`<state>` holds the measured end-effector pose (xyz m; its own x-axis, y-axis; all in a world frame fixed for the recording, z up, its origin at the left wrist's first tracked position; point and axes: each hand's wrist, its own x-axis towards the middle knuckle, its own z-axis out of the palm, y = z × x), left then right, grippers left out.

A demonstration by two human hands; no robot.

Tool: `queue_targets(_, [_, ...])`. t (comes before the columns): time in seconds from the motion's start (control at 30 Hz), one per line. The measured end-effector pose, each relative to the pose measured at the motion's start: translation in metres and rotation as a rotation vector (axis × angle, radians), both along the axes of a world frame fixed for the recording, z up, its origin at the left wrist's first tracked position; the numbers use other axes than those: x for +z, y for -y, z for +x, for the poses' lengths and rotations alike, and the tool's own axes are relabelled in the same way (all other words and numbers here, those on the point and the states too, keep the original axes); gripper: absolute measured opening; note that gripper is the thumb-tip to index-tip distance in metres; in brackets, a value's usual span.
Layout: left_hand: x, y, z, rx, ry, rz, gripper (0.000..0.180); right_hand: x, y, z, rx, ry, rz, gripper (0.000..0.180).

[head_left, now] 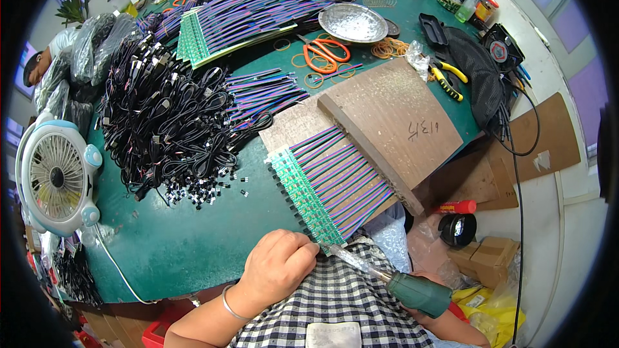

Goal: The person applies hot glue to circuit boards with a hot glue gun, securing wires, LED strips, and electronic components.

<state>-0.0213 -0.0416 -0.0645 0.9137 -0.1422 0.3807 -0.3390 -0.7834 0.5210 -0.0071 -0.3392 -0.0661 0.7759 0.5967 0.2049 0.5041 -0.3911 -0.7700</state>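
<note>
A strip of green circuit boards (pixel 308 194) lies on the wooden board in front of me, with rows of purple and black wires running from it to a wooden bar. Black parts line its left edge. My left hand (pixel 282 263) is closed at the strip's near end; what its fingers pinch is hidden. In my right hand (pixel 429 296), mostly behind the tool, is a green heat gun (pixel 419 293) with a long pale metal nozzle (pixel 358 261). The nozzle's tip is at the strip's near corner, beside my left fingertips.
A wooden bar (pixel 367 151) crosses the wooden board (pixel 403 116). Leftward lie a heap of black cables (pixel 174 116), loose small connectors (pixel 200 190) and a white fan (pixel 58 177). Beyond are more wired boards (pixel 193 38), orange scissors (pixel 325 55), a metal dish (pixel 353 22) and yellow-handled pliers (pixel 448 80).
</note>
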Motion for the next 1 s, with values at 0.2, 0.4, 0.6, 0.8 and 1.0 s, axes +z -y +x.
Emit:
queue_targets(0.2, [0.001,0.0,0.001,0.009,-0.008,0.027,0.02,-0.001,0.006,-0.008,-0.167,-0.242,0.055,0.042])
queue_targets(0.4, [0.003,0.001,0.0,0.011,0.022,-0.006,0.028,-0.005,0.009,0.012,-0.433,-0.392,0.219,0.01])
queue_targets(0.6, [0.004,0.002,-0.008,0.036,0.005,0.03,0.027,0.027,-0.042,0.118,-0.32,0.039,0.546,0.034])
queue_targets(0.8, [0.004,0.006,-0.007,0.027,0.016,0.032,0.023,0.05,-0.08,0.237,-0.378,0.179,0.377,0.023])
queue_targets(1.0, [0.005,0.002,-0.007,0.06,0.067,-0.022,0.02,0.059,-0.069,0.186,-0.467,-0.268,0.712,0.028])
